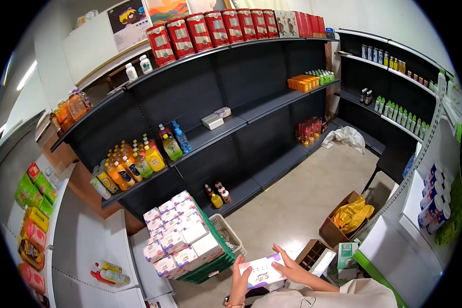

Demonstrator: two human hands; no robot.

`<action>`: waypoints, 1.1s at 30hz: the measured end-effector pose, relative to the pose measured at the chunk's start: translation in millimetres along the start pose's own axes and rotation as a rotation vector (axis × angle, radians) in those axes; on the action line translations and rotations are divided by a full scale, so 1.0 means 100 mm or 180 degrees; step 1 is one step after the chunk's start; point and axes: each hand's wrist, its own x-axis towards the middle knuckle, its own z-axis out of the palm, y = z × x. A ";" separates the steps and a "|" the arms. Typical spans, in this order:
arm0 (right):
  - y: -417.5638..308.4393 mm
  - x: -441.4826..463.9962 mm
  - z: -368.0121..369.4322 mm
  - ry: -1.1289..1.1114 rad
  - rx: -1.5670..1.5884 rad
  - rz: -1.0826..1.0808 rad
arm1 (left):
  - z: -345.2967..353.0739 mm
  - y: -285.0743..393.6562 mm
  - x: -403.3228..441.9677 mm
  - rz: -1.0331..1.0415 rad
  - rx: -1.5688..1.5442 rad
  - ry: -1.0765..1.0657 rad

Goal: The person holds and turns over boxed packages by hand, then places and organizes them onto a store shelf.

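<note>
A storeroom is being lined by black shelves (272, 105), where bottles (131, 164) and red tins (218, 28) are being displayed. On the pale floor (272, 205), a green crate (208, 268) is being overtopped by stacked boxes (172, 228); a topple could be caused by a knock there. Near the crate, in front of the person's body, a white box (264, 270) is being held between both hands. Its left end is being gripped by the left hand (239, 281), its right side by the right hand (292, 268), thumbs uppermost. Should either grip be loosening, a drop could be caused.
</note>
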 end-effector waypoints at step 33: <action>-0.24 4.25 -1.93 0.0946 0.0598 0.0385 | 0.73 1.19 4.98 0.0076 0.0372 -0.0862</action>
